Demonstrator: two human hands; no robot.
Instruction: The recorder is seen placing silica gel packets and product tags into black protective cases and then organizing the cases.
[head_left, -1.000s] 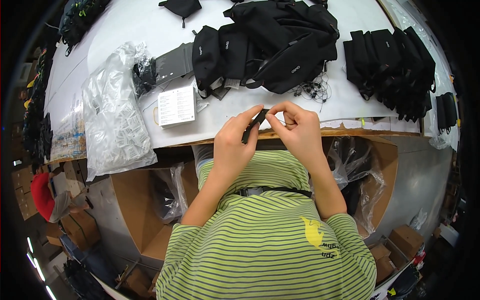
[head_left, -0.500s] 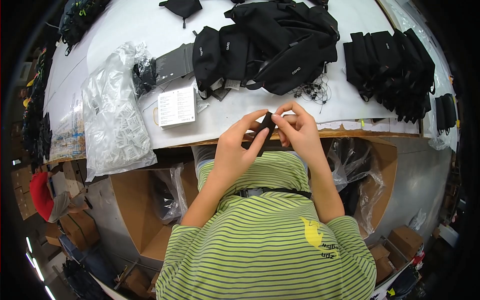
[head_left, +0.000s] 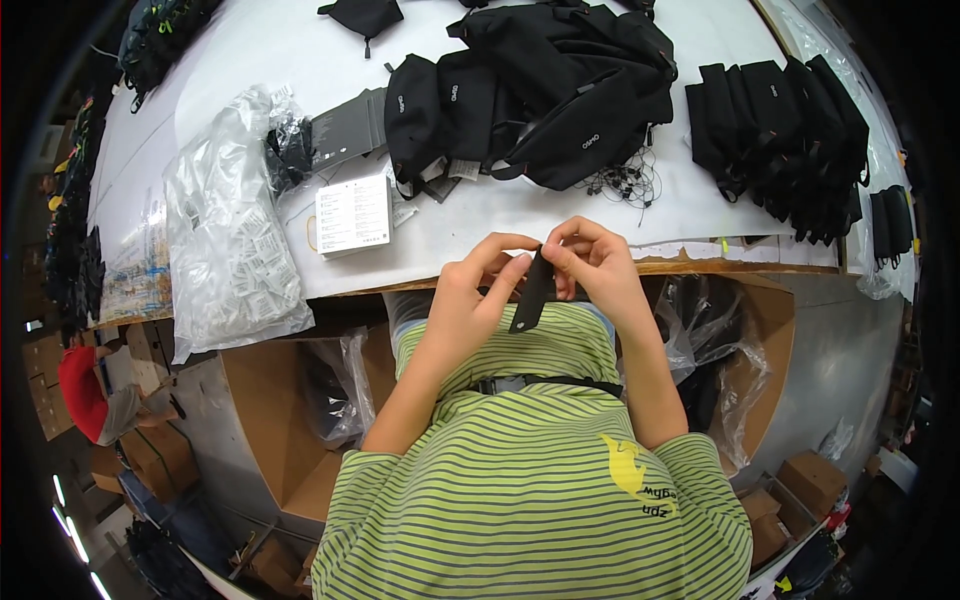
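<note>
At the far left a person in a red top (head_left: 82, 388) bends beside some cartons on the floor. A clear sack (head_left: 225, 230), full of small white labels, lies on the left part of the white counter (head_left: 420, 225). Below the counter, an open carton (head_left: 260, 420) stands on the floor. Right of the sack, grey sheets (head_left: 345, 132) lie behind a stack of white cards (head_left: 353, 213). The left hand (head_left: 470, 295) pinches the upper end of a black strip (head_left: 530, 295) between thumb and forefinger. The strip hangs at a slant before the striped shirt (a small pale spot marks its lower end), just off the counter's near edge. Beyond it lies a heap of black bags (head_left: 600, 140). The right hand (head_left: 605, 270) grips the strip's upper end too, its fingertips close together. Past it are tangled cords (head_left: 625, 182), then a row of black pouches (head_left: 780, 130).
</note>
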